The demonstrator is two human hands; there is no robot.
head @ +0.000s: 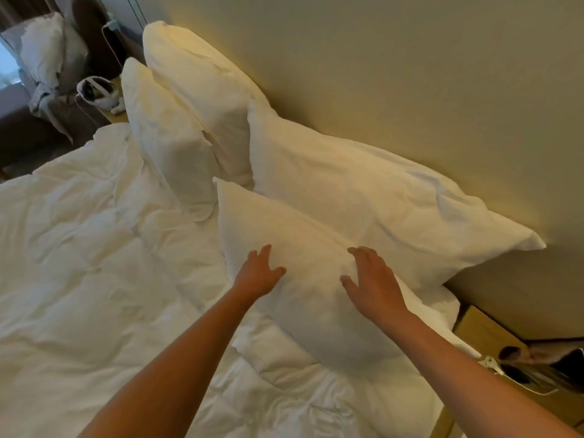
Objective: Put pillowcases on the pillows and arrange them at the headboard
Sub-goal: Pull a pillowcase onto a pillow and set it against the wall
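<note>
Both hands lie open, fingers spread, on the near front pillow (303, 279), gripping nothing: the left hand (257, 273) rests flat on its face with the thumb out to the side, and the right hand (371, 279) is laid over its upper edge, fingertips curled a little onto the fabric. This cased white pillow leans tilted against the large back pillow (379, 197), which stands against the beige headboard wall (410, 74). Beyond the near front pillow, further along the wall, another pair stands the same way, a far front pillow (164, 137) leaning on a far back pillow (202, 86). All four sit at the head of the rumpled white duvet (79, 248). The near front pillow's lower corner is hidden behind the right forearm, and its bottom edge sinks into the duvet folds. Beside that pillow, past the bed's edge, a wooden nightstand (480, 330) carries a dark object cut off by the frame and too blurred to name. Past the far pair, a chair heaped with white fabric (47, 58) is dim. The duvet on the left-hand side of the near front pillow lies open.
</note>
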